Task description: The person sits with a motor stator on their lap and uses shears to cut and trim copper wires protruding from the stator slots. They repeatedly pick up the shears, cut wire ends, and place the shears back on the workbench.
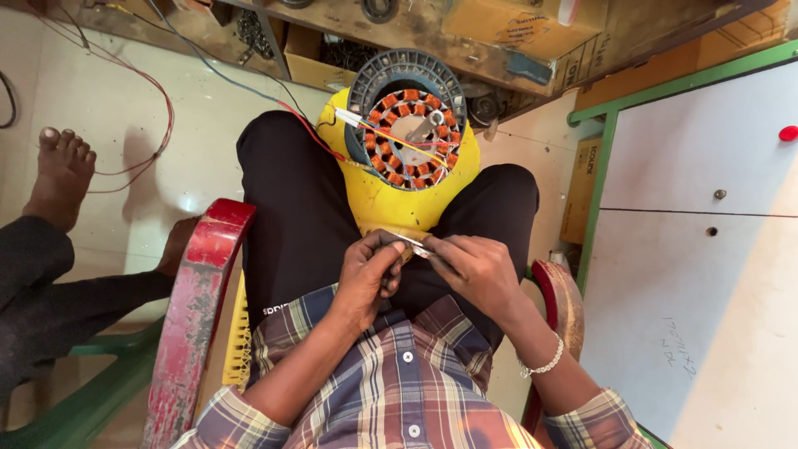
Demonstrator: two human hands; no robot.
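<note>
**Thin metal strip pinched between both hands, motor stator on the lap beyond**

I see my left hand (366,278) and right hand (475,270) drawn together just above my lap, both closed on a small, thin metal strip (413,244). The fingers cover most of it, so I cannot tell exactly what it is. Its long axis runs roughly from hand to hand, slightly tilted, the bright end lying toward my right hand.

I judge it light, stiff and narrow, likely slippery on its flat faces; a pinch at each end, as now, looks the surest hold.

Just beyond the hands sits a yellow motor housing (391,204) between my knees, its copper-wound stator (411,137) facing up, with red and yellow wires (391,133) trailing off to the far left.
</note>
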